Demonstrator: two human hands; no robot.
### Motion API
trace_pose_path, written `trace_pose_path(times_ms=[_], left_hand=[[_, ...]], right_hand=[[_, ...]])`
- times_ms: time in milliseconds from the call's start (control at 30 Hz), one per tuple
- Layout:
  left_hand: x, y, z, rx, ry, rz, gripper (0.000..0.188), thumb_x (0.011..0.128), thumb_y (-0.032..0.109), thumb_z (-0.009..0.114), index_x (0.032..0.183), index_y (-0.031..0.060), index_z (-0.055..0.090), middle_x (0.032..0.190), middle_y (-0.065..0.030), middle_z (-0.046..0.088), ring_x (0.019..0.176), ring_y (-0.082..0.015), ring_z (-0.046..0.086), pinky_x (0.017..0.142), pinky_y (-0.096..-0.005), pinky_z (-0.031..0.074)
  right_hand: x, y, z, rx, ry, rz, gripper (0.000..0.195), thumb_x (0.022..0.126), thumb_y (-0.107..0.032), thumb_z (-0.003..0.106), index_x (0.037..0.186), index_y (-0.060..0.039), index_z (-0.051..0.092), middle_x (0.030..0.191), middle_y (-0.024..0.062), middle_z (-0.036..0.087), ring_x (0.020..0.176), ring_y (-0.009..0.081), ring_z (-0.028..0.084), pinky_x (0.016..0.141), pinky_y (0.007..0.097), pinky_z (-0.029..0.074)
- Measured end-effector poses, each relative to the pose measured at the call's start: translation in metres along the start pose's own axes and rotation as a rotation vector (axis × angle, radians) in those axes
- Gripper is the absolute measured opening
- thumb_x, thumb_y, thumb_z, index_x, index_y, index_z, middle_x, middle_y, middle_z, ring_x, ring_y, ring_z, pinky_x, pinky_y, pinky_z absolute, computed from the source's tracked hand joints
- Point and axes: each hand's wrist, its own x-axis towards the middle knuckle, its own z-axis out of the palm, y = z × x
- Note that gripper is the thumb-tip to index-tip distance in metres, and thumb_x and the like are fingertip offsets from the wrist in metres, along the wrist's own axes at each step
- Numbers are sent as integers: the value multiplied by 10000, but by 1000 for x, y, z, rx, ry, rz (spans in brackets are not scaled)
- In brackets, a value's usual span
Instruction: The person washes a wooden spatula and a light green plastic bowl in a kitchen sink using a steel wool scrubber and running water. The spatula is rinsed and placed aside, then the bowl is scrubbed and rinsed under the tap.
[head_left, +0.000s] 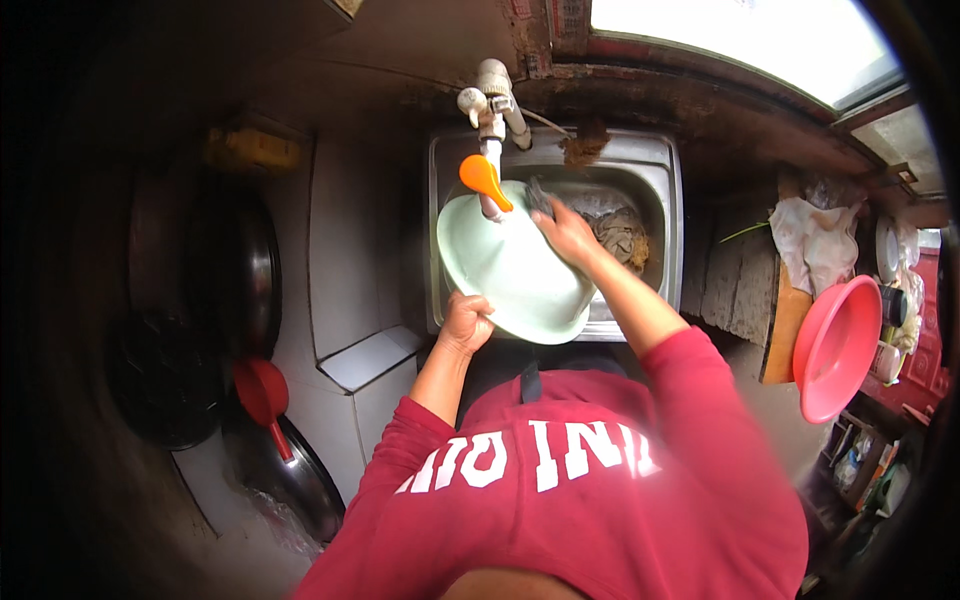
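A pale green plastic basin (517, 277) is tilted over the metal sink (672, 225), beneath the tap (491, 146) with its orange lever (480, 176). My left hand (466, 324) grips the basin's near left rim, thumb on the inner side. At the far right rim, my right hand (566, 231) holds a dark grey scrubbing cloth or pad (538, 197) against the basin. Part of that pad is hidden by my fingers. A crumpled brownish cloth (619, 232) lies in the sink bowl, to the right of the basin. I cannot tell whether water is running.
On the right, a pink plastic basin (836, 349) leans beside a wooden board (784, 322) with a white plastic bag (814, 236) above it. Dark pan-like vessels (255, 277) and a red dipper (262, 394) stand on the left. A window (735, 37) is at the upper right.
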Motion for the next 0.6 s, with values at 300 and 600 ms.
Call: trace_pose_path(times_ms=[300, 600], left_hand=[[6, -12, -15, -44, 89, 41, 699, 590, -151, 457, 1275, -31, 526, 1225, -128, 584, 1171, -313, 574, 1000, -431, 495], [3, -38, -47, -218, 121, -61, 713, 558, -139, 459, 1257, -45, 559, 1152, -132, 639, 1082, -322, 624, 939, -454, 523]], right_hand=[[-17, -83, 63, -604, -150, -696, 529, 892, -480, 631, 1277, -118, 644, 1339, 169, 577, 1254, 396, 531, 1066, 519, 398], [25, 48, 32, -150, -34, -87, 586, 978, -441, 524, 1420, -57, 508, 1390, 195, 562, 1303, 338, 523, 1087, 406, 413]])
